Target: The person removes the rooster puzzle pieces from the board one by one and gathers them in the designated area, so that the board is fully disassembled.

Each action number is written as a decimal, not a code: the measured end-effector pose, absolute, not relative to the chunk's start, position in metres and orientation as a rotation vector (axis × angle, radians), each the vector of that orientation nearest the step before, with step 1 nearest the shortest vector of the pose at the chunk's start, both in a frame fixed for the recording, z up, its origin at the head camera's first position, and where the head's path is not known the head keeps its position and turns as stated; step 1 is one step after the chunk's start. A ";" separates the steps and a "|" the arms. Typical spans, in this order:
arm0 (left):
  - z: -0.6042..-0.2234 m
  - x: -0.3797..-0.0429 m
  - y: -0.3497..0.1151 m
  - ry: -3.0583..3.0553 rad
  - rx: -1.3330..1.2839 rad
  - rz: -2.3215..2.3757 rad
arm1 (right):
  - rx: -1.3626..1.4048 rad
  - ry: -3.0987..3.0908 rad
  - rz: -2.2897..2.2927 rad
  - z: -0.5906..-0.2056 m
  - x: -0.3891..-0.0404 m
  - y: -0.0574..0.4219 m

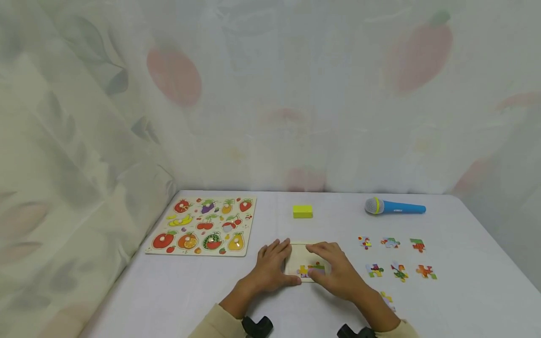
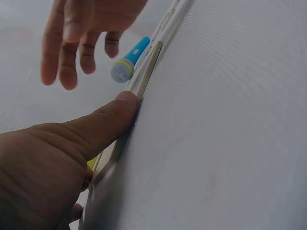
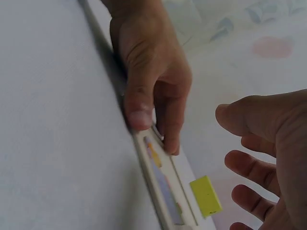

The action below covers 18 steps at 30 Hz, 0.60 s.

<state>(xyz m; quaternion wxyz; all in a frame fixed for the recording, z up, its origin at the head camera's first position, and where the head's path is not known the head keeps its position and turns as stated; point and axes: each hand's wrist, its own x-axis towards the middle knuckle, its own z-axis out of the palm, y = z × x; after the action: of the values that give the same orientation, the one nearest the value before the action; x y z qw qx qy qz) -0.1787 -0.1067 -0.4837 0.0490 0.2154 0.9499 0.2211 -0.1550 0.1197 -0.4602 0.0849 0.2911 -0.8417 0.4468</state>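
Note:
A small wooden puzzle tray point(image 1: 298, 256) lies on the white table between the two hands, with joined jigsaw pieces point(image 1: 303, 271) along its near side. My left hand point(image 1: 271, 268) holds the tray at its near left corner. In the right wrist view, the left thumb point(image 3: 140, 117) presses the near rim while the fingers lie along the side. Over the tray's right part hovers my right hand point(image 1: 339, 273), fingers spread and apart from it. Nothing shows between the right fingers in the right wrist view. Part of the tray is hidden beneath that hand.
Several loose jigsaw pieces point(image 1: 399, 271) lie in rows at the right, one partly behind the right forearm. A blue toy microphone point(image 1: 401, 207) lies at the back right. A yellow block point(image 1: 302, 211) sits behind the tray. The fruit puzzle board point(image 1: 198, 249) is at the left.

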 end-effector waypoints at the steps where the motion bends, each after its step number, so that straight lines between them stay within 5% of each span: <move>1: -0.484 -0.179 -0.107 2.893 0.655 0.674 | 0.858 -2.523 1.330 -0.462 -0.155 0.119; 18: -0.479 -0.178 -0.105 2.896 0.652 0.640 | 0.816 -2.724 1.053 -0.490 -0.163 0.118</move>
<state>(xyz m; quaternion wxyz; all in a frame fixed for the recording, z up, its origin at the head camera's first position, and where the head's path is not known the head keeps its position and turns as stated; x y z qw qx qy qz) -0.1777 -0.1053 -0.4795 0.0526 0.2144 0.9523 0.2104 -0.1632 0.1181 -0.4900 0.0545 0.2688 -0.8970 0.3467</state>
